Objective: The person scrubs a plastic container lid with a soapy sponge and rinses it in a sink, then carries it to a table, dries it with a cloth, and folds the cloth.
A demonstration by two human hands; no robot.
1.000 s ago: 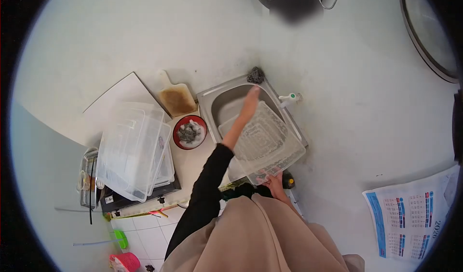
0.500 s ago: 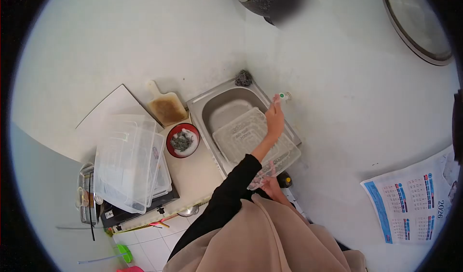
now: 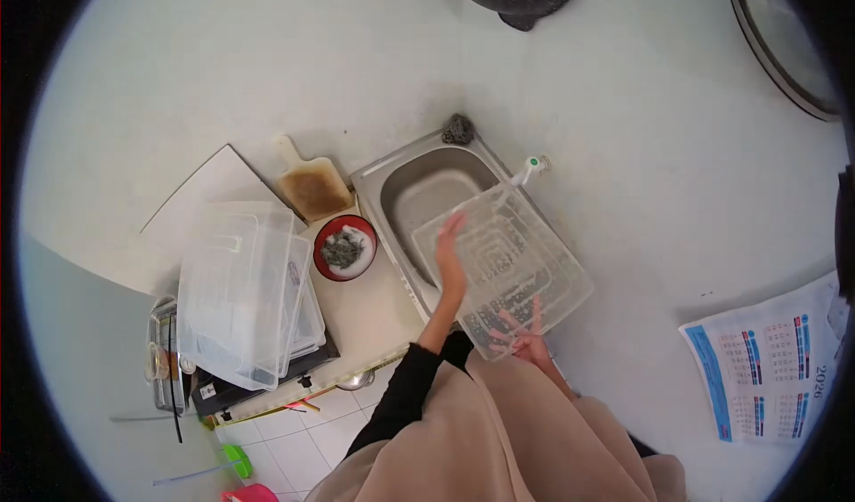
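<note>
A clear rectangular plastic lid with stepped ridges and water drops is tilted over the right part of the steel sink. My right hand supports its near end, fingers spread beneath it and visible through the plastic, thumb at the edge. Along the lid's left side, my left hand lies with fingers stretched out against the surface. The white tap is just beyond the lid's far corner. Whether water is running I cannot tell.
Left of the sink sits a red bowl with foam and a scrubber. Clear plastic containers are stacked on the stove. A cutting board leans on the wall; a dark scouring pad rests at the sink's back corner.
My left hand has left the tap and come back to the lid's left side. The lid has shifted right and towards me, uncovering more of the basin.
</note>
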